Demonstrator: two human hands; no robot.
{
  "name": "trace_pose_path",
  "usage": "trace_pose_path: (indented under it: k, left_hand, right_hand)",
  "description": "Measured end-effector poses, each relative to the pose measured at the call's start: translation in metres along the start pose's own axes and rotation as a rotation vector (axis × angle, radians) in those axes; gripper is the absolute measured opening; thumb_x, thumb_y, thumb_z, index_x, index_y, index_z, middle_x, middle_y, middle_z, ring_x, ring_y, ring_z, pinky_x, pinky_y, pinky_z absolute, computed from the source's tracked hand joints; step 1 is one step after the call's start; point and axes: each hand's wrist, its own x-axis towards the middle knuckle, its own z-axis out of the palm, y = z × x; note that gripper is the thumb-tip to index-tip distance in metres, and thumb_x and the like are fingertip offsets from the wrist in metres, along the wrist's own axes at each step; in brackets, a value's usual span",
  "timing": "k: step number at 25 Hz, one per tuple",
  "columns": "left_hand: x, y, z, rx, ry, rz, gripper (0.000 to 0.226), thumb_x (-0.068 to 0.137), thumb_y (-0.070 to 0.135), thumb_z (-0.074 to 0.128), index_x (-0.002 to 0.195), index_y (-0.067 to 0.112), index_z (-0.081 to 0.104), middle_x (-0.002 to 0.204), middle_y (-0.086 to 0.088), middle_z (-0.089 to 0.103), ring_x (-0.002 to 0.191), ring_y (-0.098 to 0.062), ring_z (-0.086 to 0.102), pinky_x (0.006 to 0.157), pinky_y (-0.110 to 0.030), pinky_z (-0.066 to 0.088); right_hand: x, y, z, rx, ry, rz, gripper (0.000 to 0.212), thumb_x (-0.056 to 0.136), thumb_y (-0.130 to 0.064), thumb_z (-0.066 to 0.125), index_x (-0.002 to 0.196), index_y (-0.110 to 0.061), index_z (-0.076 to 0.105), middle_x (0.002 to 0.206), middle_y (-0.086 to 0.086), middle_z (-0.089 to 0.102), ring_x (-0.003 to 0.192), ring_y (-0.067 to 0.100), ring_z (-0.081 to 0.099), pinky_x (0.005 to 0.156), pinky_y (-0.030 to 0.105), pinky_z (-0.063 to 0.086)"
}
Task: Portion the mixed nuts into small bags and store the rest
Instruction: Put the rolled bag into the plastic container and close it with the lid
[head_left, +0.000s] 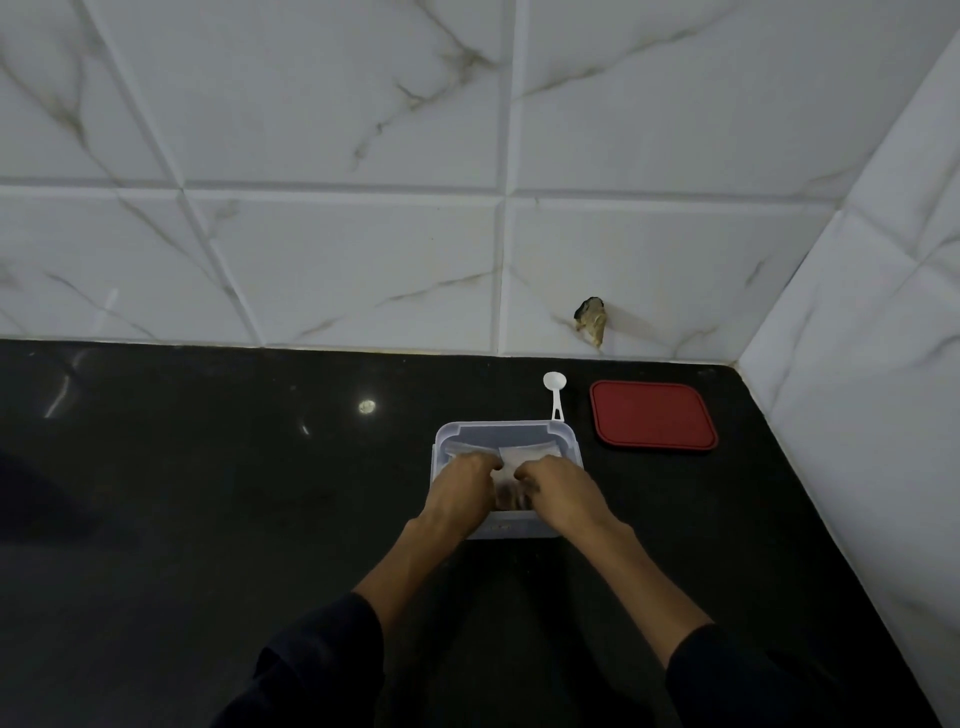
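A clear plastic container (506, 430) stands on the black counter. Both my hands reach into it from the front. My left hand (460, 486) and my right hand (558, 486) pinch a small clear bag (524, 453) between them, fingers curled at its top edge. Brown nuts (509, 500) show low in the bag between my hands. The rest of the container's inside is hidden by my hands. A white plastic scoop (555, 392) lies just behind the container. The red lid (652, 414) lies flat to the right.
The black counter (234, 493) runs wide to the left. A tiled wall (363, 234) closes the back and another closes the right side. A chipped hole (591, 319) marks the back wall above the scoop.
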Motion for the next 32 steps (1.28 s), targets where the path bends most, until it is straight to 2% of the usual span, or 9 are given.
trace_pose_path:
  k: [3, 6, 8, 13, 18, 22, 27, 29, 32]
  left_hand:
    - [-0.01, 0.002, -0.006, -0.026, 0.03, 0.053, 0.025, 0.09, 0.004, 0.046, 0.099, 0.014, 0.067, 0.093, -0.005, 0.07, 0.073, -0.008, 0.057, 0.068, -0.02, 0.05]
    - [-0.015, 0.017, -0.018, -0.044, 0.049, 0.063, 0.033, 0.089, 0.001, 0.049, 0.117, 0.01, 0.064, 0.112, -0.005, 0.068, 0.097, -0.015, 0.063, 0.086, -0.024, 0.05]
    - [-0.013, 0.033, -0.025, -0.07, 0.084, 0.091, 0.034, 0.09, 0.003, 0.052, 0.121, 0.012, 0.063, 0.119, -0.003, 0.066, 0.107, -0.015, 0.061, 0.093, -0.024, 0.046]
    - [0.006, 0.086, -0.023, -0.193, 0.122, 0.123, 0.033, 0.089, 0.004, 0.055, 0.119, 0.014, 0.064, 0.121, 0.0, 0.065, 0.111, -0.014, 0.06, 0.09, -0.016, 0.041]
    - [0.045, 0.134, -0.003, -0.279, 0.055, 0.104, 0.037, 0.087, 0.003, 0.059, 0.124, 0.011, 0.061, 0.122, -0.003, 0.064, 0.111, -0.014, 0.059, 0.086, -0.01, 0.038]
    - [0.085, 0.158, 0.021, -0.303, -0.014, 0.016, 0.046, 0.086, 0.005, 0.062, 0.131, 0.011, 0.054, 0.129, -0.005, 0.06, 0.115, -0.016, 0.057, 0.089, -0.016, 0.041]
    - [0.134, 0.175, 0.047, -0.285, -0.098, -0.149, 0.051, 0.086, 0.005, 0.06, 0.136, 0.006, 0.047, 0.128, -0.011, 0.057, 0.109, -0.021, 0.058, 0.08, -0.022, 0.044]
    - [0.149, 0.175, 0.056, -0.229, -0.145, -0.221, 0.046, 0.087, 0.006, 0.058, 0.132, 0.003, 0.048, 0.124, -0.015, 0.058, 0.106, -0.025, 0.059, 0.077, -0.026, 0.045]
    - [0.165, 0.169, 0.07, -0.159, -0.167, -0.285, 0.034, 0.087, 0.006, 0.056, 0.12, -0.002, 0.054, 0.116, -0.02, 0.06, 0.1, -0.029, 0.059, 0.08, -0.032, 0.049]
  right_hand:
    - [-0.024, 0.005, -0.008, 0.118, 0.154, -0.033, 0.034, 0.094, -0.007, 0.048, 0.122, -0.019, 0.063, 0.123, -0.001, 0.06, 0.107, 0.014, 0.059, 0.09, 0.028, 0.049]
    - [-0.044, 0.016, -0.013, 0.278, 0.318, -0.049, 0.029, 0.093, -0.005, 0.052, 0.113, -0.019, 0.067, 0.116, -0.007, 0.06, 0.103, 0.004, 0.057, 0.088, 0.02, 0.048]
    - [-0.05, 0.028, -0.017, 0.346, 0.359, -0.025, 0.027, 0.092, -0.005, 0.055, 0.11, -0.019, 0.068, 0.112, -0.008, 0.06, 0.098, 0.002, 0.058, 0.085, 0.019, 0.049]
    - [-0.057, 0.075, -0.032, 0.396, 0.329, 0.071, 0.028, 0.091, -0.005, 0.058, 0.113, -0.02, 0.066, 0.112, -0.008, 0.06, 0.101, 0.002, 0.058, 0.09, 0.02, 0.048]
    - [-0.055, 0.14, -0.05, 0.424, 0.385, 0.159, 0.026, 0.087, -0.003, 0.062, 0.109, -0.016, 0.069, 0.111, -0.001, 0.066, 0.102, 0.009, 0.061, 0.092, 0.022, 0.047]
    - [-0.038, 0.188, -0.062, 0.407, 0.378, 0.222, 0.031, 0.087, -0.002, 0.062, 0.117, -0.011, 0.066, 0.118, 0.004, 0.065, 0.109, 0.016, 0.061, 0.097, 0.026, 0.046]
    - [0.003, 0.238, -0.073, 0.377, 0.31, 0.313, 0.042, 0.091, -0.007, 0.059, 0.132, -0.009, 0.054, 0.131, 0.011, 0.057, 0.118, 0.024, 0.056, 0.101, 0.034, 0.044]
    - [0.022, 0.253, -0.075, 0.349, 0.281, 0.35, 0.042, 0.091, -0.01, 0.059, 0.132, -0.008, 0.053, 0.128, 0.013, 0.057, 0.115, 0.027, 0.056, 0.098, 0.035, 0.045]
    - [0.043, 0.265, -0.072, 0.329, 0.246, 0.391, 0.028, 0.089, -0.011, 0.058, 0.116, -0.006, 0.06, 0.115, 0.016, 0.058, 0.1, 0.03, 0.058, 0.082, 0.032, 0.046]
